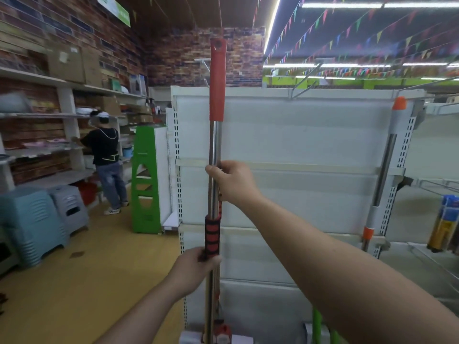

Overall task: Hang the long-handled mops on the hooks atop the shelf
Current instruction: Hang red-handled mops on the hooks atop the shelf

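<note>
Red plastic caps the top end of the long-handled mop (214, 145), which is held upright in front of the white shelf unit (298, 135) by both hands. The right hand (234, 181) is wrapped round the bare steel pole, its fingers curled closed on the metal, with the red end sleeve (217, 80) well above the fingers and the red-and-black foam grip (212, 235) just below them. The left hand (195, 265) is closed round the lower end of that foam grip, which is clasped by the curled fingers and thumb. Below these fingers the pole runs down to a red fitting (223, 331) near the floor, too blurred for its shape to be made out. Up and to the right of the right hand's fingers, a wire hook (304, 81) is seen projecting from the top of the shelf unit, well apart from the mop's top end. Far to the right of both hands, a second mop (383, 165) with an orange cap is set along the shelf unit's right upright; whether it is carried by a hook cannot be told. To the left of the fingers, a green stand (146, 180), blue-grey stools (32, 219) and another person (105, 150) at the wall shelving (37, 78) are seen.
</note>
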`<action>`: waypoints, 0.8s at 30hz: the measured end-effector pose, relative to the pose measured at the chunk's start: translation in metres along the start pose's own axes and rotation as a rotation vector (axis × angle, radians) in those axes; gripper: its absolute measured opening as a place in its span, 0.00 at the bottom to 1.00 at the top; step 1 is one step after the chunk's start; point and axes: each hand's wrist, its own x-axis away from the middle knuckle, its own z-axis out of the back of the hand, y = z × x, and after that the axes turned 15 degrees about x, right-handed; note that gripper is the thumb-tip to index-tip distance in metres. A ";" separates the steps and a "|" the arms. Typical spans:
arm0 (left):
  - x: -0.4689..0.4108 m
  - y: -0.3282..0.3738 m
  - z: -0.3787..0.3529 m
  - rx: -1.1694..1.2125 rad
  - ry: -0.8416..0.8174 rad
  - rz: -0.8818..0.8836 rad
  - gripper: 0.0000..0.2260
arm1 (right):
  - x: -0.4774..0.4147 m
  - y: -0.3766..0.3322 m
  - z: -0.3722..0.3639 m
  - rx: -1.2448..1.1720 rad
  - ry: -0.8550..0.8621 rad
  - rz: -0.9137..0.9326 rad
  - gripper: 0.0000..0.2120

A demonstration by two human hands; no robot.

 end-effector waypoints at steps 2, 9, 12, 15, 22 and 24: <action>-0.005 0.011 0.006 0.024 0.049 -0.054 0.08 | 0.000 0.002 -0.004 0.005 -0.006 -0.011 0.09; -0.015 0.040 0.023 0.056 0.068 -0.159 0.05 | 0.005 0.007 -0.013 0.014 -0.025 -0.018 0.09; -0.015 0.042 0.028 0.110 0.081 -0.164 0.08 | 0.005 0.000 -0.013 0.033 -0.028 -0.008 0.09; -0.014 0.042 0.030 0.109 0.101 -0.162 0.07 | 0.005 -0.004 -0.014 0.063 -0.034 -0.010 0.11; -0.014 0.029 0.022 0.054 0.105 -0.129 0.09 | -0.007 -0.017 -0.009 0.132 -0.025 -0.017 0.18; -0.015 0.023 0.018 0.058 0.116 -0.106 0.09 | -0.011 -0.020 -0.006 0.139 -0.028 -0.021 0.19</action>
